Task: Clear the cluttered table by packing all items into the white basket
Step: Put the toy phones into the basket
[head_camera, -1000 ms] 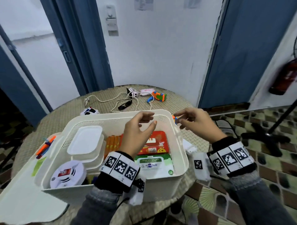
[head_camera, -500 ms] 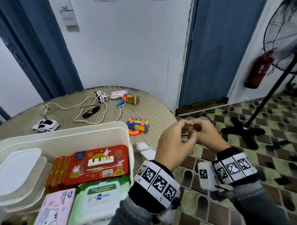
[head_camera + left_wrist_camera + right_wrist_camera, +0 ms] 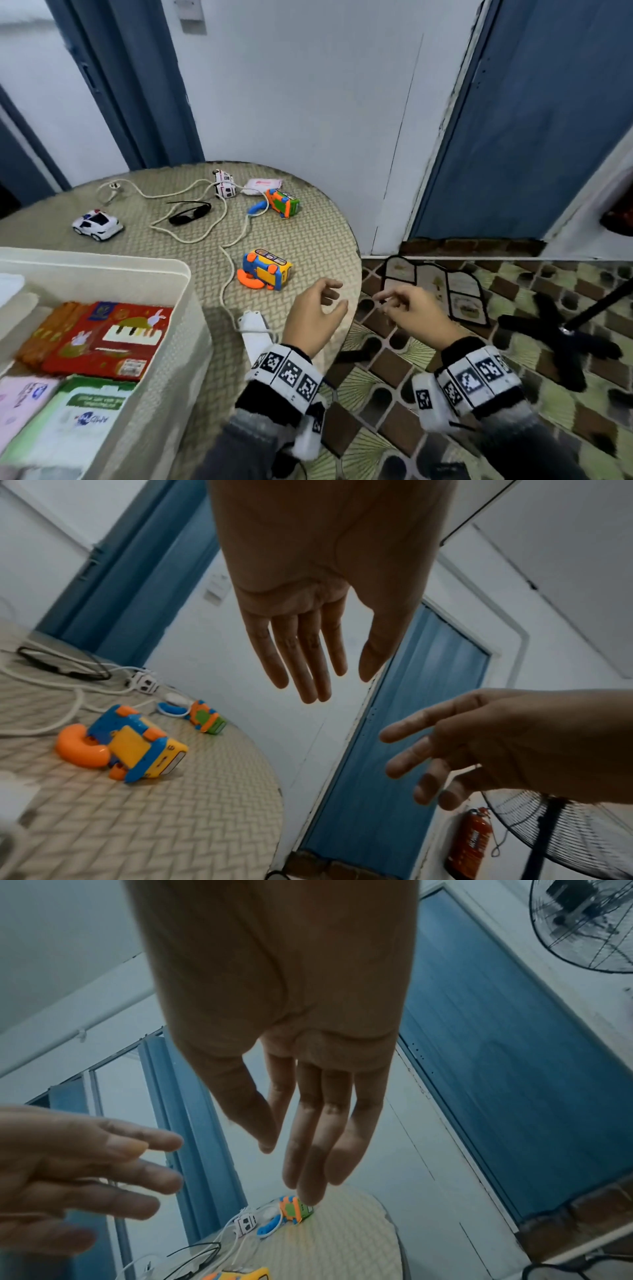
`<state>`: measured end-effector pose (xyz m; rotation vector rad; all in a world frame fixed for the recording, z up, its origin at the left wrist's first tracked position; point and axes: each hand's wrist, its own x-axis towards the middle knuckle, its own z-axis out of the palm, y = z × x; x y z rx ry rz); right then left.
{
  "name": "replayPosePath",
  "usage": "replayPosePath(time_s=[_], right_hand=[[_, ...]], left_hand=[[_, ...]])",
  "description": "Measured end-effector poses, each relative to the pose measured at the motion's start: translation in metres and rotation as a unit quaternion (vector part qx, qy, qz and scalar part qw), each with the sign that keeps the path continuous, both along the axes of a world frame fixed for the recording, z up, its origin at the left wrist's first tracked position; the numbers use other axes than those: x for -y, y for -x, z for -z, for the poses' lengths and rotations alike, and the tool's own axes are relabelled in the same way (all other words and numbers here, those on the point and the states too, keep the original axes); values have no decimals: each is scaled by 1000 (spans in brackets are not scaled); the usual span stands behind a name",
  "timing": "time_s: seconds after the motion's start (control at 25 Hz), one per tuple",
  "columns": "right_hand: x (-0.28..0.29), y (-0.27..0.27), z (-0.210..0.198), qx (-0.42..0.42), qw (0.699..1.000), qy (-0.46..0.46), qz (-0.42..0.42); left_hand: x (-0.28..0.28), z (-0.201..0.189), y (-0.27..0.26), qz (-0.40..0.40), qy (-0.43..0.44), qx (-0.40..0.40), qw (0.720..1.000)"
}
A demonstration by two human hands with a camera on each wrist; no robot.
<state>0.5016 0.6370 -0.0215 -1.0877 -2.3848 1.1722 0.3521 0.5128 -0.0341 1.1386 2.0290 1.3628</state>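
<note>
The white basket (image 3: 181, 274) stands at the left of the round table and holds a red piano box (image 3: 109, 339), wipe packs and white tubs. On the table lie a blue-yellow toy phone (image 3: 265, 270) (image 3: 137, 748), an orange-green toy (image 3: 282, 202) (image 3: 296, 1210), black sunglasses (image 3: 190, 212), a white police car (image 3: 97, 226), a white cable with a power strip (image 3: 255, 325) and a pink pack (image 3: 262, 185). My left hand (image 3: 322, 308) (image 3: 308, 656) hovers empty over the table's right edge, fingers relaxed. My right hand (image 3: 404, 308) (image 3: 308, 1137) hangs beside it past the edge, holding nothing.
A woven mat covers the table (image 3: 308, 240). Behind it are a white wall and blue doors (image 3: 531, 120). To the right lies patterned floor tile with a black fan base (image 3: 561, 339), and a red fire extinguisher (image 3: 469, 842) hangs on the wall.
The two hands, pressed together half a second ago, have come apart and opened. The view has swung right, away from the basket.
</note>
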Motion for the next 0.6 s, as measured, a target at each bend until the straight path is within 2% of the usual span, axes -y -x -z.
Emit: replayPosePath(time_s=[0.32, 0.6], right_hand=[[-54, 20, 24, 27, 997, 33, -62], [-117, 111, 46, 27, 985, 113, -131]], left_hand=[[-36, 37, 26, -69, 21, 29, 997], [-84, 73, 97, -155, 16, 60, 986]])
